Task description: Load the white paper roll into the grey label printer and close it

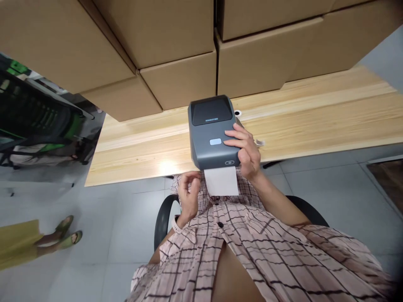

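A dark grey label printer (208, 147) stands at the table's front edge, with a glossy dark window on top and a pale oblong button below it. White label paper (222, 181) hangs out of its front slot. My right hand (247, 147) grips the printer's right side, its fingers lying over the top near the button and its thumb bent at the front corner. Left of the paper and apart from it is my left hand (189, 191), fingers curled in and thumb pressed against them. Whatever those fingers hold, if anything, is hidden.
Large cardboard boxes (179, 79) stand along the back of the wooden table (315, 121). A small white roll (238, 113) and a white scrap (260, 143) lie right of the printer. At left are a dark office chair (37, 109) and another person's feet (67, 233).
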`<state>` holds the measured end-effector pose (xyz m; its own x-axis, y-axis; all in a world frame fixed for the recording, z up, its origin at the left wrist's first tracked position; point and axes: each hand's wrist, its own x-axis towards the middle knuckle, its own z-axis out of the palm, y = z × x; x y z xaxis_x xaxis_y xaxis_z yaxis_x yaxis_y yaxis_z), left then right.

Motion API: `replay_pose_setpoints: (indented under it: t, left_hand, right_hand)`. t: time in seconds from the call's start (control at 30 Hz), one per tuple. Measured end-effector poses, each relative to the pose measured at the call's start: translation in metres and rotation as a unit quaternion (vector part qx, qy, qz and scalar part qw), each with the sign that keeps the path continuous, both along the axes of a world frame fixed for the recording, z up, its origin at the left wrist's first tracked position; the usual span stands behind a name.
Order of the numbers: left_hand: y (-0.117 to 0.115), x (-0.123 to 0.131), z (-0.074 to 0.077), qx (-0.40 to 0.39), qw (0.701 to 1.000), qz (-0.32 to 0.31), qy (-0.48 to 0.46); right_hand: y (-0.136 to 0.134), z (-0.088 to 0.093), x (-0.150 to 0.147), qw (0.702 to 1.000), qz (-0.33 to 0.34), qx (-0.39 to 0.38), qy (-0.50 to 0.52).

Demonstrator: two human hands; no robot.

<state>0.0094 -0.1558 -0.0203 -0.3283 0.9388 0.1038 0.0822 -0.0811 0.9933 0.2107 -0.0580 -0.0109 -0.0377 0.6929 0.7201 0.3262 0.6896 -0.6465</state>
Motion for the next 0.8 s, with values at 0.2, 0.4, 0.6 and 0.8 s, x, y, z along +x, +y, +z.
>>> replay_pose_setpoints:
  t: [0.2, 0.4, 0.6, 0.8]
  left_hand:
    - [0.0, 0.02, 0.013, -0.231, 0.929, -0.185, -0.221]
    - [0.005, 0.018, 0.024, -0.225, 0.929, -0.209, -0.207]
    - [0.013, -0.015, 0.024, -0.105, 0.984, -0.14, -0.022]
    - [0.031, -0.034, 0.018, 0.043, 0.997, 0.045, 0.047]
  right_hand:
    - [0.001, -0.001, -0.002, 0.999, 0.01, 0.03, 0.016]
    - [0.001, 0.015, 0.002, 0.998, 0.0, 0.022, -0.059]
    - [0.0, 0.039, 0.004, 0.979, -0.03, 0.038, -0.196]
    - [0.008, 0.05, 0.006, 0.968, 0.027, 0.02, -0.25]
